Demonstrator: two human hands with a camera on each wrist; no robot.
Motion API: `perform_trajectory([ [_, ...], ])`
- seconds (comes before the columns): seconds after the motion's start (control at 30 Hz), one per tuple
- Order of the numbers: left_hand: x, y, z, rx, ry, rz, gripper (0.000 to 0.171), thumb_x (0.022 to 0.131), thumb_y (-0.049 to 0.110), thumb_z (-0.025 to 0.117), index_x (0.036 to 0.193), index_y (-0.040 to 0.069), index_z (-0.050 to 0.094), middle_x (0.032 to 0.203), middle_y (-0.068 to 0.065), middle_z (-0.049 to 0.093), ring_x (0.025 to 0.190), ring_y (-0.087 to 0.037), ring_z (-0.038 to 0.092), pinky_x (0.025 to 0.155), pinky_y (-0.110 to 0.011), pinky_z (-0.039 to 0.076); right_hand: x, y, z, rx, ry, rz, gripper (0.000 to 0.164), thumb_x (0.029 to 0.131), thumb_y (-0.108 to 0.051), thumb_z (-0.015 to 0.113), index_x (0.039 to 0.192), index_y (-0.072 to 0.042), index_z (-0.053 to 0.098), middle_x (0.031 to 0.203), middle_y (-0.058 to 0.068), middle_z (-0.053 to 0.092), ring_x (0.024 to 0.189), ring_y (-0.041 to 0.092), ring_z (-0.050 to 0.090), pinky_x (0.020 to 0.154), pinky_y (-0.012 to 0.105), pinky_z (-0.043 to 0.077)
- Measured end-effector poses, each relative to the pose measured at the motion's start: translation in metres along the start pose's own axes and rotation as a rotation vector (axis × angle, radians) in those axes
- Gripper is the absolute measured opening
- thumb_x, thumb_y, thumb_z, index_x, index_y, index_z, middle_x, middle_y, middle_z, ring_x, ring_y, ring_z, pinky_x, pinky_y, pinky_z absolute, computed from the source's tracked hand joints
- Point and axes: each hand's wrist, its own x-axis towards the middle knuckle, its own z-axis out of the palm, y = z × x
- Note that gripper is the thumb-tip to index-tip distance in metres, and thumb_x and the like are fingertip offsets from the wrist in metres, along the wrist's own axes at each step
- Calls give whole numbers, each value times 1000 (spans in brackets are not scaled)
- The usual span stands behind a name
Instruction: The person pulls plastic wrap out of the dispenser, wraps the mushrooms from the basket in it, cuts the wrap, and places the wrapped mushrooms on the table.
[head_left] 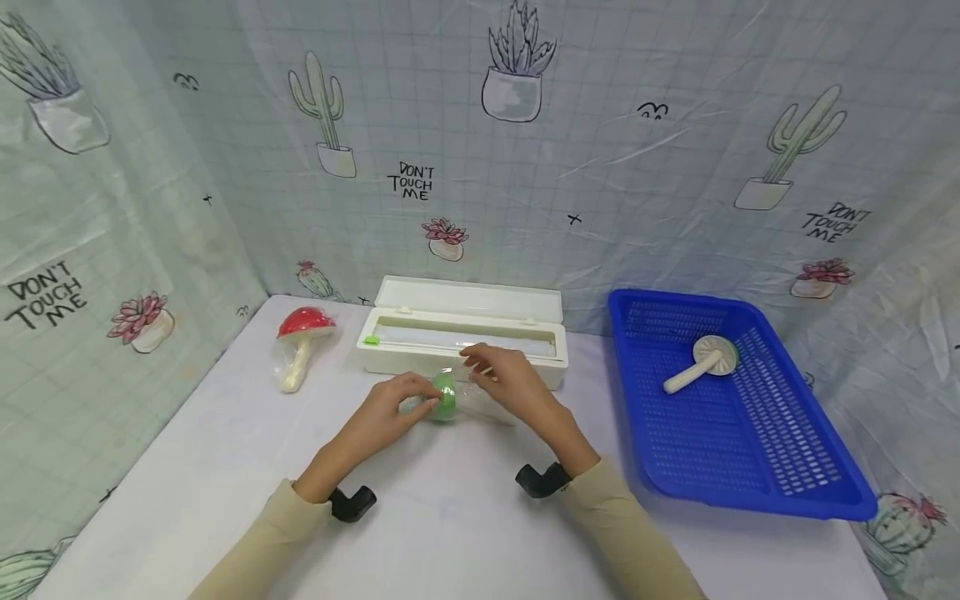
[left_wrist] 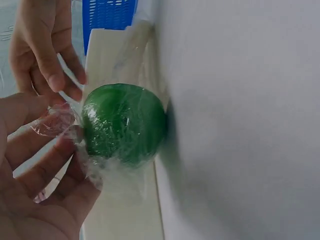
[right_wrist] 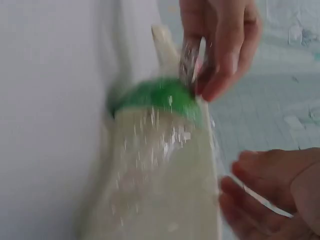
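A toy mushroom with a green cap (head_left: 446,398) lies on its side at the table's middle, wrapped in clear cling film (right_wrist: 150,165). Its pale stem (head_left: 483,405) points right under the film. At the cap end my left hand (head_left: 393,406) pinches gathered film between thumb and fingers; the left wrist view shows the crumpled bunch (left_wrist: 57,120) there. My right hand (head_left: 510,383) hovers above the stem side, its fingers loosely bent. In the right wrist view, a gap shows between those fingers (right_wrist: 265,175) and the film.
Behind the hands stands a white cling film dispenser box (head_left: 461,358), lid raised, with a green slider (head_left: 372,340). A red-capped mushroom (head_left: 306,346) in film lies left. The blue basket (head_left: 630,417) at right holds another mushroom (head_left: 712,357), pale underside showing.
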Motion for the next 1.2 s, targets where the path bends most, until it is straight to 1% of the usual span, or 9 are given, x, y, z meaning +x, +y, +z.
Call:
perform_trajectory([
  [0.1, 3, 0, -3, -31, 2, -58, 26, 103, 18, 62, 124, 7, 72, 108, -1, 75, 112, -24, 68, 98, -48, 53, -1, 4, -10, -124, 63, 17, 40, 92, -8, 75, 131, -9, 65, 121, 8, 69, 107, 25, 67, 87, 37, 57],
  [0.27, 5, 0, -6, -59, 12, -76, 24, 101, 9, 63, 124, 6, 67, 99, 1, 76, 103, -21, 71, 91, -43, 57, 6, 3, -12, -270, -60, 13, 43, 91, -14, 78, 132, -9, 66, 126, 10, 64, 117, 28, 60, 94, 40, 54],
  [0.33, 7, 0, -4, -71, 17, -71, 29, 94, 2, 70, 123, 2, 64, 104, -5, 74, 103, -24, 71, 90, -41, 58, 9, 3, -9, -308, -87, 6, 40, 90, -14, 78, 128, -10, 68, 123, 9, 64, 116, 27, 60, 94, 37, 54],
  [0.43, 9, 1, 0, -76, 15, -109, 49, 85, -3, 79, 128, -4, 57, 120, -17, 65, 107, -31, 67, 91, -40, 58, 10, 3, -6, -325, -97, 16, 24, 91, -13, 78, 115, -10, 73, 109, 6, 67, 103, 23, 64, 86, 33, 55],
  [0.57, 14, 0, 2, -67, -61, -154, 71, 82, 1, 83, 142, -5, 46, 135, -24, 54, 113, -37, 62, 93, -44, 56, 6, 5, -10, -264, -94, 45, 6, 93, -10, 75, 98, -10, 73, 93, 2, 68, 88, 18, 66, 76, 30, 56],
  [0.7, 17, -1, -4, -102, -202, -75, 70, 85, -2, 79, 146, -4, 45, 142, -22, 55, 128, -38, 56, 104, -48, 50, 4, 7, -21, -137, -54, 38, 4, 95, -9, 72, 98, -8, 69, 95, 3, 69, 90, 19, 68, 76, 30, 56],
  [0.8, 17, 0, -9, -88, -276, -1, 65, 85, -6, 76, 144, -3, 50, 141, -19, 57, 130, -35, 55, 106, -47, 48, 2, 9, -29, -38, -53, 25, 5, 99, -7, 67, 103, -7, 64, 100, 6, 71, 95, 23, 70, 75, 29, 57],
  [1.07, 21, -3, -9, 64, -259, 107, 60, 80, -16, 73, 136, -1, 58, 134, -15, 62, 125, -35, 59, 104, -50, 48, -18, 13, -41, 60, -5, -17, 10, 97, -4, 67, 107, -5, 65, 100, 7, 77, 91, 18, 75, 73, 27, 58],
  [1.2, 21, -4, -6, 100, -257, 124, 57, 83, -12, 74, 137, -3, 58, 135, -16, 63, 126, -35, 58, 105, -50, 48, -30, 12, -37, 73, 3, -17, 14, 97, -7, 68, 110, -5, 71, 99, 7, 78, 88, 17, 75, 72, 26, 58],
])
